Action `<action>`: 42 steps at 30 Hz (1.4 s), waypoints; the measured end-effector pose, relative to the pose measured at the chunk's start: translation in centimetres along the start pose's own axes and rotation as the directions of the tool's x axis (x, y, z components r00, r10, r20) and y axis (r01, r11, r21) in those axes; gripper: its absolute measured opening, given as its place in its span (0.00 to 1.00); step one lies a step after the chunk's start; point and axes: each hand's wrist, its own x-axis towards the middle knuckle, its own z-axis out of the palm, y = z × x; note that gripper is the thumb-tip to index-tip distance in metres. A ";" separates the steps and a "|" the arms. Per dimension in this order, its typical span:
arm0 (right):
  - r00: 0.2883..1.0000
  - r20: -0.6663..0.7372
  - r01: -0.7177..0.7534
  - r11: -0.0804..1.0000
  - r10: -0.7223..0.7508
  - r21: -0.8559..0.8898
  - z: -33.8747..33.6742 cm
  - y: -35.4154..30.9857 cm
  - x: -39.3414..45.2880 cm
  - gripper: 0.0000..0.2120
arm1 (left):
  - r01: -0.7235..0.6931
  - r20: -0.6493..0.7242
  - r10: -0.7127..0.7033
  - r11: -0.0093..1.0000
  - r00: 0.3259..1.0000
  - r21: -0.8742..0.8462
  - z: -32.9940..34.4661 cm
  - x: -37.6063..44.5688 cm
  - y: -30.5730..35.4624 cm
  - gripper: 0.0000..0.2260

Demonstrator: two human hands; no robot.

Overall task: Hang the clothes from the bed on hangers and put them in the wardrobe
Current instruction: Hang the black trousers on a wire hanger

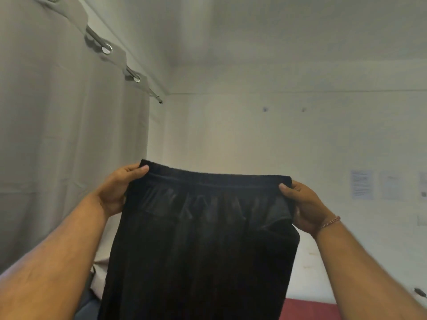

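My left hand (pixel 115 192) and right hand (pixel 305 209) pinch the black garment (pixel 203 250) at its waistband corners; I judge it soft, light, floppy.

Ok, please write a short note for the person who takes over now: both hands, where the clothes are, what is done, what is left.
Left hand: grips the left end of the waistband of the black garment.
Right hand: grips the right end of the waistband.
The garment is held up, spread out, hanging down in front of the grey curtain and white wall.
Done: garment picked up.
Left: no hanger or wardrobe is in view; put it on a hanger and hang it in the wardrobe.
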 end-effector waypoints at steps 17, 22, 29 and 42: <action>0.988 -0.152 -0.048 0.944 -0.003 -0.328 13.4 -1.2 3.6 0.20 | -0.151 0.067 0.138 0.951 0.988 0.271 16.4 2.4 0.4 0.16; 0.987 -0.140 0.014 0.904 -0.082 -0.428 12.3 -0.8 3.4 0.09 | -0.288 0.211 0.222 0.884 0.952 0.368 14.8 2.6 0.3 0.16; 0.992 -0.098 0.060 0.972 -0.084 -0.226 10.3 -1.6 3.4 0.11 | 0.163 -0.089 -0.143 0.944 0.986 0.287 10.7 4.0 -3.7 0.45; 0.969 0.240 0.154 0.900 -0.057 -0.408 5.3 -9.9 1.5 0.17 | -0.185 0.349 0.179 0.983 0.920 -0.015 11.0 1.6 4.4 0.32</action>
